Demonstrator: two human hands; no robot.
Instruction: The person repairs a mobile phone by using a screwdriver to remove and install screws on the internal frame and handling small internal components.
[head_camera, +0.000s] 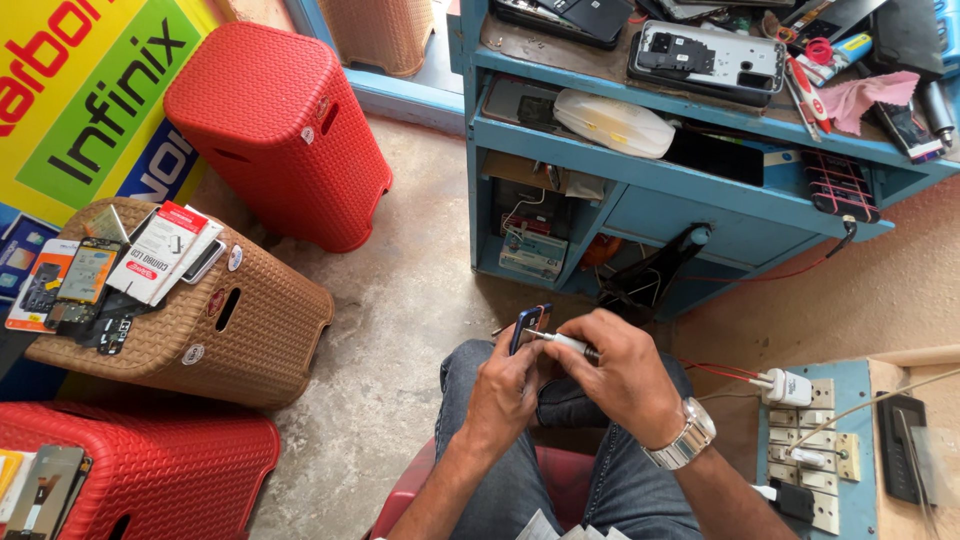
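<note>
Two hands at lower centre | your left hand (503, 385) grips a small blue phone part (527, 327) upright, steadying it | your right hand (622, 370) pinches a slim silver screwdriver (562, 342), tip against it.

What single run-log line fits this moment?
left hand: holds small blue phone part | right hand: holds screwdriver, tip at part | setting: seated, blue workbench ahead

Seated person working on a small phone part over the lap, blue workbench (640, 130) beyond.

Left hand (508, 388) grips a small blue-edged phone part (528, 325); right hand (622, 372) holds a white-handled screwdriver (562, 342), tip touching the part. Wristwatch (686, 440) on right wrist. Far left: red stool (285, 130); brown stool (250, 320) bearing phone parts and boxes. Near right: switchboard (815, 450).
</note>
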